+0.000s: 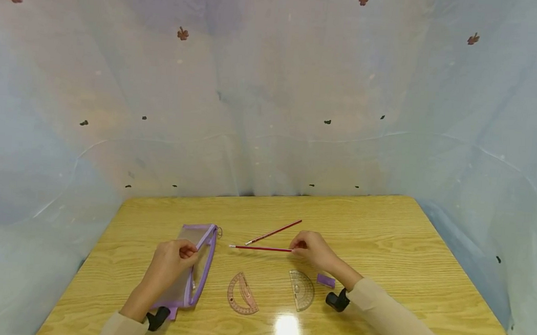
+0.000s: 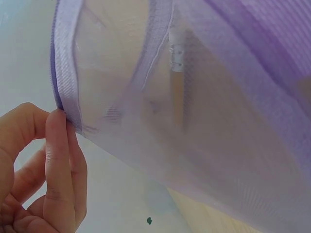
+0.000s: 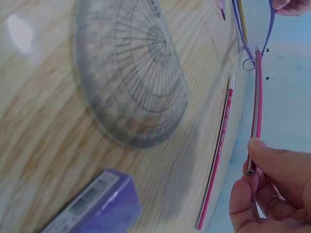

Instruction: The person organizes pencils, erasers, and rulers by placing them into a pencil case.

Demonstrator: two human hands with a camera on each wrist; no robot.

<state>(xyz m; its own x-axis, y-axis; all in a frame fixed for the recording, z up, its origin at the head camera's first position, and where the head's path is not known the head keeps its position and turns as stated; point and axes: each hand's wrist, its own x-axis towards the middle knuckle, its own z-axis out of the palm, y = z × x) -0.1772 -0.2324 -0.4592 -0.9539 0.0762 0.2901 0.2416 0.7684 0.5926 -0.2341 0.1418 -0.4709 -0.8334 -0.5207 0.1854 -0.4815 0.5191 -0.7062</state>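
Observation:
My left hand point(image 1: 172, 259) pinches the zip edge of a purple mesh pencil case point(image 1: 173, 287), holding its mouth apart. Through the mesh in the left wrist view shows a yellowish pencil point(image 2: 178, 92) with a white eraser end. My right hand point(image 1: 314, 249) pinches a red striped pencil point(image 1: 263, 248) near its unsharpened end, its eraser end pointing left toward the case. Behind it on the table lies a second red pencil point(image 1: 276, 231), slanted. In the right wrist view, thumb and fingertips point(image 3: 260, 145) meet around the held pencil close to its flat end.
On the wooden table point(image 1: 361, 234) lie a pinkish protractor point(image 1: 231, 293), a clear protractor point(image 1: 304, 292) and a small purple box-like block point(image 1: 326, 280) near my right wrist. A pale patterned curtain point(image 1: 273, 86) hangs behind and at the sides.

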